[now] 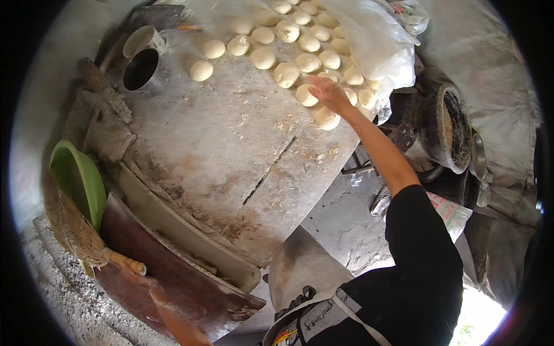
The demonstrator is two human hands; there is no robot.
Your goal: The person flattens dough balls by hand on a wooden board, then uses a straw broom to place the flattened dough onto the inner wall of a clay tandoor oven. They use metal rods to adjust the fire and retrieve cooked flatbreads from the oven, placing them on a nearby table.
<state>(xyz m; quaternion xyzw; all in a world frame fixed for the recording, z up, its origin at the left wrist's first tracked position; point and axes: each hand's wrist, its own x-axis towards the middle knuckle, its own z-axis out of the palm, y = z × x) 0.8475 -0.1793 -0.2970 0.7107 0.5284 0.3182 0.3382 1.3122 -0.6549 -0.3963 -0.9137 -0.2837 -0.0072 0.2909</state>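
Note:
My right hand (331, 94) reaches over the far right part of a floured board (207, 142), its thumb and fingers apart. The fingertips are at the edge of a round dough ball (305, 96); whether they touch it I cannot tell. Nearer to me lies another dough ball (326, 118), and several more spread behind the hand. At the lower left, my left hand (140, 282) is beside the handle of a straw whisk broom (82, 233), over a reddish-brown panel (173, 281). Its fingers are partly hidden, so a grip on the handle cannot be made out.
Clear plastic sheeting (368, 39) covers dough at the far right. Metal cylindrical containers (149, 71) lie at the far left. A green basin (88, 181) leans near a long trough (186, 242). Beyond the board's right edge stands a deep pot (452, 129).

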